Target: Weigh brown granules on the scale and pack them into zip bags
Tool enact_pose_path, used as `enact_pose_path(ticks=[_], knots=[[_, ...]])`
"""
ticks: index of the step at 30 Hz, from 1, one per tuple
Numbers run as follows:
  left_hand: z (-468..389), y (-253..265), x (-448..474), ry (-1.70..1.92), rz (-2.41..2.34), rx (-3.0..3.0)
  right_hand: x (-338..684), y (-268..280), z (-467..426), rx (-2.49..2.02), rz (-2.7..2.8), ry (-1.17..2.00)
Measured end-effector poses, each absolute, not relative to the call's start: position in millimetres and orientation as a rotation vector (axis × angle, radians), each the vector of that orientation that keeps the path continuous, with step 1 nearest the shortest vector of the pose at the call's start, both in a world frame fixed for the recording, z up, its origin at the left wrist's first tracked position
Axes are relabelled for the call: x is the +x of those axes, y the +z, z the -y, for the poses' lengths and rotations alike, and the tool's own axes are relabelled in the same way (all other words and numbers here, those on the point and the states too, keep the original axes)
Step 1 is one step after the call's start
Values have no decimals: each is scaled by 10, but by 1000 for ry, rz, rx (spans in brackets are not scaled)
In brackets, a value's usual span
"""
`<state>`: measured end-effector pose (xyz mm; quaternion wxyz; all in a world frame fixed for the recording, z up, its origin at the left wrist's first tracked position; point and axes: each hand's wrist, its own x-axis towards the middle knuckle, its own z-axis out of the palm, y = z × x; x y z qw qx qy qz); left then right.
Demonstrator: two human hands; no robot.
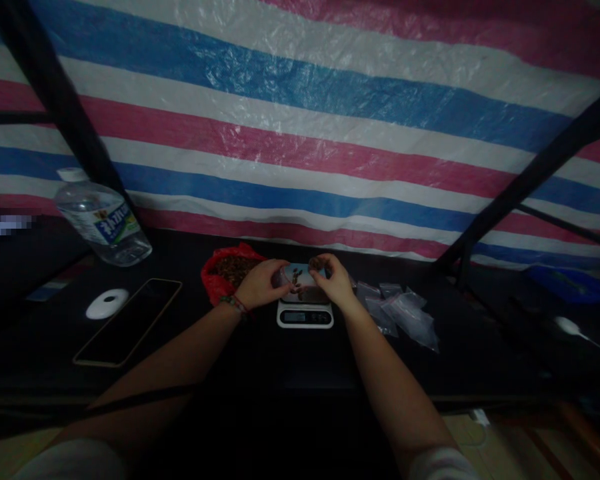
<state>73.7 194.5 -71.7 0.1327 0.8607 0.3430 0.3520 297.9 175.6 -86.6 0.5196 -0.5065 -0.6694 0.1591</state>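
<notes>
A small white digital scale (305,316) sits on the black table, with dark brown dried pieces (297,277) scattered over its shiny weighing plate. At the plate's left edge is my left hand (261,285), curved with thumb and fingers apart; whether anything small lies inside the curve is hard to see. My right hand (337,283) is over the plate's right side, pinching a little clump of brown pieces (316,264) between thumb and fingers. Just left of my left hand, a red plastic bag (211,279) stands open, filled with similar brown pieces (235,268).
Several clear zip bags (405,313) lie right of the scale. To the left are a phone (130,323), a white oval device (107,304) and a clear plastic bottle (103,217). Behind hangs a striped plastic sheet (300,153). Black metal bars (520,180) slant at both sides.
</notes>
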Motion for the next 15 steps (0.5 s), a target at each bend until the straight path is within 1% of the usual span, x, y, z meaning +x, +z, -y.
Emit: enact_pose_path(ticks=[5, 15], knots=[[-1894, -666, 752, 1016, -972, 2541, 2917, -869, -1683, -1096, 1528, 496], [-1886, -744, 796, 995, -934, 2488, 2778, -854, -1568, -1135, 1604, 581]])
